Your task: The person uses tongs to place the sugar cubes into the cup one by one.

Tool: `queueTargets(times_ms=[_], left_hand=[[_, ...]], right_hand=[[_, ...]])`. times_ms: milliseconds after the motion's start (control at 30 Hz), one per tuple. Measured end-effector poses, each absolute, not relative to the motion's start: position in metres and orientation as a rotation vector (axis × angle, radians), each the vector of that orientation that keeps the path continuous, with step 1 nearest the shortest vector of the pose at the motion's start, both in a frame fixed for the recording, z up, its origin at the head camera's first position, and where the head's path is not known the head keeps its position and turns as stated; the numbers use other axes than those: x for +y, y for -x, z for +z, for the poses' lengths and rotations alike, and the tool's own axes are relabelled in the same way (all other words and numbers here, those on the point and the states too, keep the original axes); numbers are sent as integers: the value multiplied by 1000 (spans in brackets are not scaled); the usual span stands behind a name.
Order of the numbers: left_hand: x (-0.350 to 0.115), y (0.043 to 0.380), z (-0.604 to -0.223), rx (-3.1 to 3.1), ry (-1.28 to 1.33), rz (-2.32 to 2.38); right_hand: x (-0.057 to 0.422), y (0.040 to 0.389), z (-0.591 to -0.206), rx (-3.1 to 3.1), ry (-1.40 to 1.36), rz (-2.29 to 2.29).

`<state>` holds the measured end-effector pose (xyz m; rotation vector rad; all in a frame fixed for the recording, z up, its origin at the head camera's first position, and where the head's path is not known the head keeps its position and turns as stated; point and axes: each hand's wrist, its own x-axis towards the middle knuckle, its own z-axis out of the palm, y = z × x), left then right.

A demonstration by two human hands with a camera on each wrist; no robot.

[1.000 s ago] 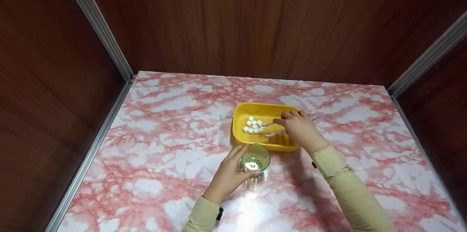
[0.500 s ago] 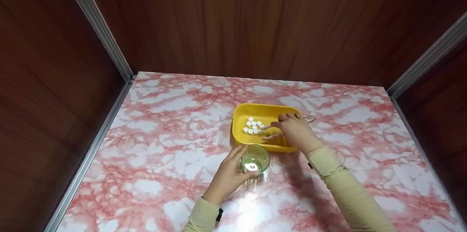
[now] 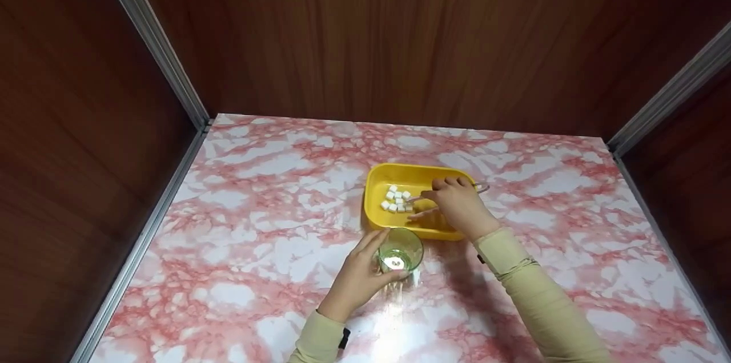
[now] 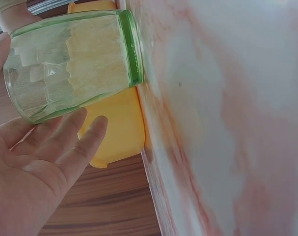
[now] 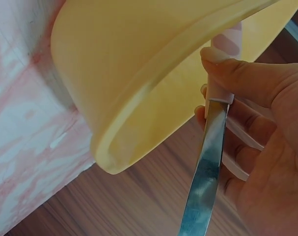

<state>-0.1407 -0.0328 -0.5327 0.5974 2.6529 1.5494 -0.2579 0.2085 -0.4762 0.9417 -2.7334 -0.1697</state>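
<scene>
My left hand (image 3: 355,282) holds a clear green glass (image 3: 410,246) at its side, thumb near, fingers beyond. The glass (image 4: 45,66) stands upright on the table in the left wrist view. My right hand (image 3: 464,208) pinches a pair of tongs (image 3: 424,213) between thumb and fingers over a yellow tub (image 3: 420,170). The tongs (image 5: 207,157) show a bare metal strip and a pink arm in the right wrist view. Their two pink tips are spread apart at the right side of several small white cubes (image 3: 393,207) lying on the tub's floor.
The tub stands just beyond the glass on a red-and-white marbled table (image 3: 274,203). Dark wood-grain panels (image 3: 365,37) rise behind and on both sides, joined by grey metal rails (image 3: 154,32).
My right hand has moved a little left with the tongs, bringing their spread tips closer to the cubes. The left hand keeps its hold on the glass in the same spot.
</scene>
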Motion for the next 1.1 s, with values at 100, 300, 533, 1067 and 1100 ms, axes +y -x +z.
queueTargets(times_ms=[100, 300, 533, 1067, 1100], left_hand=[[-33, 141, -533, 2646, -595, 1557], [-32, 142, -534, 2644, -593, 1553], [-32, 141, -533, 2659, -613, 1573], [-32, 142, -534, 2662, -620, 1553], [-31, 142, -534, 2662, -622, 1556]], right_hand=[[207, 259, -477, -2719, -948, -162], [206, 261, -478, -2740, -944, -175], [208, 260, -479, -2757, -950, -147], [212, 251, -475, -2695, -969, -157], [212, 251, -475, -2699, -965, -155]])
